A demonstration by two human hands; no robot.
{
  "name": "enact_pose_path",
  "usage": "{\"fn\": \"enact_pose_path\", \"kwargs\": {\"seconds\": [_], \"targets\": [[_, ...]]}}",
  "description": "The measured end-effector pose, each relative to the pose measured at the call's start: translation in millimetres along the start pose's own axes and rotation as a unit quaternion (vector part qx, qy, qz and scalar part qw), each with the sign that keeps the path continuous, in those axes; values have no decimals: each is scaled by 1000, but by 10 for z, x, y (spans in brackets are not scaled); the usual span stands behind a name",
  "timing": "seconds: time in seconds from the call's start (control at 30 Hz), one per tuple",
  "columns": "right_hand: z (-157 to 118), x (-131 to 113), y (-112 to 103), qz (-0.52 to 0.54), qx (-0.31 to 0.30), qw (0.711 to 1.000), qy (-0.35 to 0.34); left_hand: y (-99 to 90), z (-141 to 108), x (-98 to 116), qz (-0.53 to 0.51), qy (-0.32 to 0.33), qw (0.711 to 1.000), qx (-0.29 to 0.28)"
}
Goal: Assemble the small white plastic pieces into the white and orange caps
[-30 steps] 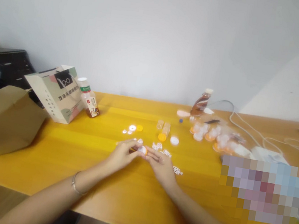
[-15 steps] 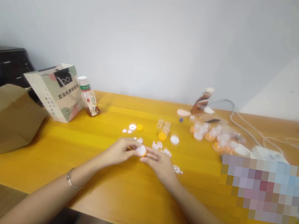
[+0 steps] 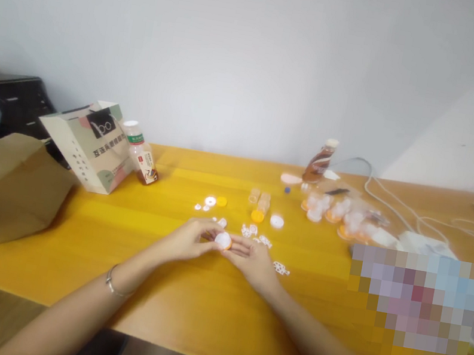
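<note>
Between my two hands is a small round white piece with an orange rim [image 3: 223,241]. My left hand [image 3: 190,240] pinches it from the left, and my right hand [image 3: 254,260] grips its right side with the fingers close together. Just beyond my fingers lie white cut-out pieces [image 3: 248,231], and another patterned white piece [image 3: 280,268] is right of my right hand. Farther back are a white disc [image 3: 276,221], a yellow disc [image 3: 221,201], a white ring [image 3: 210,201] and clear cylinders with a yellow cap [image 3: 257,216].
At the left stand a printed paper bag [image 3: 103,149], a brown bag [image 3: 3,187] and a bottle with a green label [image 3: 141,152]. A brown drink bottle [image 3: 320,161], several orange-and-white pieces [image 3: 352,221] and white cables [image 3: 396,203] are at the right.
The round piece has tilted slightly between my fingers. Both hands have stayed in almost the same place.
</note>
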State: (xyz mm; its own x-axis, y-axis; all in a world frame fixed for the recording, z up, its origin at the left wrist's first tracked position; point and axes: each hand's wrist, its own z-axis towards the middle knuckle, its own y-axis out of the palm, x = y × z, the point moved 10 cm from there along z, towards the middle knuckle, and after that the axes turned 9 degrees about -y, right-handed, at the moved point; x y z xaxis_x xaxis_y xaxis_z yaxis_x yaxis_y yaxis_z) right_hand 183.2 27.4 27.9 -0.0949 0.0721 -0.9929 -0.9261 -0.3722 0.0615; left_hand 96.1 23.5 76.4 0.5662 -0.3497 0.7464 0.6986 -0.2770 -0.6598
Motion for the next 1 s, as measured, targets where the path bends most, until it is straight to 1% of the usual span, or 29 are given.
{"fn": "enact_pose_path", "kwargs": {"seconds": [0.1,0.23,0.3,0.37,0.43,0.47,0.5,0.57,0.6,0.67,0.7,0.77,0.83,0.87,1.0], "targets": [[8,2,-3,-4,-3,1000,-8,-7,-10,14,9,2,1000,3],[-9,71,-51,-2,23,1000,5,-4,-21,41,19,10,1000,0],[-29,91,-38,10,23,1000,10,-9,-22,37,31,12,999,6],[-44,72,22,9,-9,1000,10,-14,-23,22,51,11,999,15],[-43,9,48,-26,-50,998,7,-14,-29,7,78,9,997,19],[-33,-41,21,-58,-67,996,4,-13,-35,3,94,9,995,20],[-12,-109,-60,-103,-68,992,-2,-6,-43,3,111,10,994,16],[44,-293,-379,-211,-23,977,-18,25,-65,10,144,16,989,1],[62,-373,-554,-271,-7,962,-15,51,-78,12,159,19,987,-11],[73,-481,-841,-391,-14,920,-2,114,-105,12,181,24,983,-37],[63,-500,-954,-432,-27,901,9,146,-117,13,189,27,981,-47],[9,-431,-1124,-479,-62,874,57,202,-138,28,199,37,977,-63],[-59,-319,-1171,-500,-105,854,97,249,-155,57,204,51,975,-76],[-84,-271,-1160,-504,-120,848,109,270,-163,73,205,56,974,-82],[-112,-96,-1002,-495,-171,840,138,343,-198,130,198,67,972,-107]]}}
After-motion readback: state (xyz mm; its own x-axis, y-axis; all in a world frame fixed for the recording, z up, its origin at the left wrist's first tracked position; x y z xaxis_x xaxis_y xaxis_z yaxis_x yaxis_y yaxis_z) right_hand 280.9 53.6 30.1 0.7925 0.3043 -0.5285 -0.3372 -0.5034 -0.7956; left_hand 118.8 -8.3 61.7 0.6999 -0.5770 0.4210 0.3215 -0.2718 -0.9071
